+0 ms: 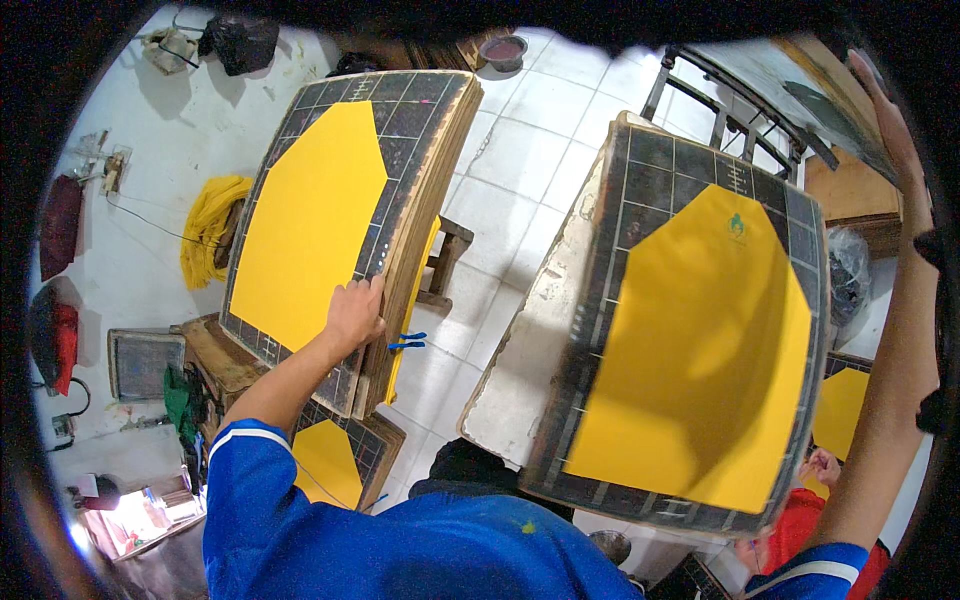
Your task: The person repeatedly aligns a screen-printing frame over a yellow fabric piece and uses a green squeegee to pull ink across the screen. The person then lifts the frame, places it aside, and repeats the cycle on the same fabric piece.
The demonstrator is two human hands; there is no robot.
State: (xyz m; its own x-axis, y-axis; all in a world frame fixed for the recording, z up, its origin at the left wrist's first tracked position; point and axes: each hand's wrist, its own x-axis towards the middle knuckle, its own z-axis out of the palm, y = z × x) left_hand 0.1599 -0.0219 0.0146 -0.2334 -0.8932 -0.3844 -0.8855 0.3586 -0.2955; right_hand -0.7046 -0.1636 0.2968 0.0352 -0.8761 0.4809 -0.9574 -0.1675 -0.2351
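White floor tiles point(520, 150) run up towards 12 o'clock. At 4 o'clock lies the biggest board point(590, 300), black with a pale grid, over a worn whitish slab point(515, 345). A thick stack of boards point(402, 125) tilts at 10 o'clock, its top gridded the same way. The right yellow piece point(690, 400), with slanted upper corners, lies flat on the first board, a shadow across it; the left yellow piece point(315, 215) lies flat on the stack. A dark metal frame point(735, 125) stands at 2 o'clock, and a bundle of yellow strands point(205, 235) hangs between 9 and 10.

The right hand point(895, 125) is raised at 2 o'clock by the dark rim; I cannot tell its grip. The left hand point(357, 314), at 9 o'clock, rests with bent fingers at the left piece's lower right edge; whether it pinches anything, I cannot tell. A co-worker's hand point(822, 466) shows at 4 o'clock. Smallest is a green mark point(736, 222) near the right piece's top.
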